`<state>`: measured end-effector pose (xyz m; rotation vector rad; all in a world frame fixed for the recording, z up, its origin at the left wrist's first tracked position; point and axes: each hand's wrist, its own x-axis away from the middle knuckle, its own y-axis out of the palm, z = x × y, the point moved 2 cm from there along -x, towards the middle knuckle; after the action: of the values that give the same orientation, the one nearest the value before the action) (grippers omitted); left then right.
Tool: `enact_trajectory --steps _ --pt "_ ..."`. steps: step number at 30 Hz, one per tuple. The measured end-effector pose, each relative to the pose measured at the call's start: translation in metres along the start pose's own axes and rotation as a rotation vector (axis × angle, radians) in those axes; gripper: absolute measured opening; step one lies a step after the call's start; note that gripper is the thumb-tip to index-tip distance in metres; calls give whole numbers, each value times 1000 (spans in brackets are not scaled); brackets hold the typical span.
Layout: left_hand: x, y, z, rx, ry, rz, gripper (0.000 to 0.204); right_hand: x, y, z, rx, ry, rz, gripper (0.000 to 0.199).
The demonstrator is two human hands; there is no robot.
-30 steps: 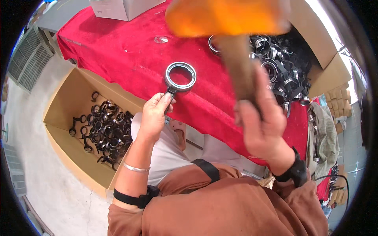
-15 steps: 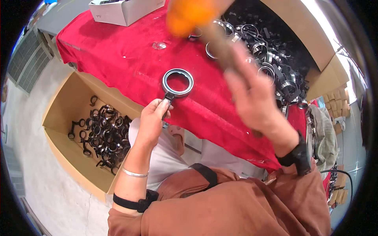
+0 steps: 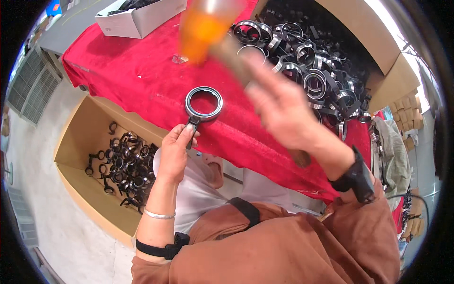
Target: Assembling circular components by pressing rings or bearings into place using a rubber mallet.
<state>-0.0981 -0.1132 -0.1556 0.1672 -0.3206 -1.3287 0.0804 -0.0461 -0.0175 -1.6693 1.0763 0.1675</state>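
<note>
The right hand [image 3: 279,102] and its mallet [image 3: 204,29] are smeared by motion, the grip closed around the handle, whose lower end is partly hidden. The left hand [image 3: 174,150] pinches the stem of a black ring [image 3: 204,104] lying on the red table [image 3: 137,71]. Since before, the mallet head has swung lower and leftward.

Rust-brown top, black wristbands, silver bangle, black shoulder strap.

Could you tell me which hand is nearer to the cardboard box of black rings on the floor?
Left. The left hand grips a ring part's handle just right of the box; the right hand, holding a mallet, is farther right over the table.
</note>
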Motion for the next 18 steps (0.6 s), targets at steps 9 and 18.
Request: enact_trajectory --steps 9,18 --pt "-2 -2 -2 80 -10 -2 16 -13 -18 -4 -355 664 -282 46" --pt "-7 -6 -2 71 21 -73 17 22 -12 18 -487 941 -347 50"
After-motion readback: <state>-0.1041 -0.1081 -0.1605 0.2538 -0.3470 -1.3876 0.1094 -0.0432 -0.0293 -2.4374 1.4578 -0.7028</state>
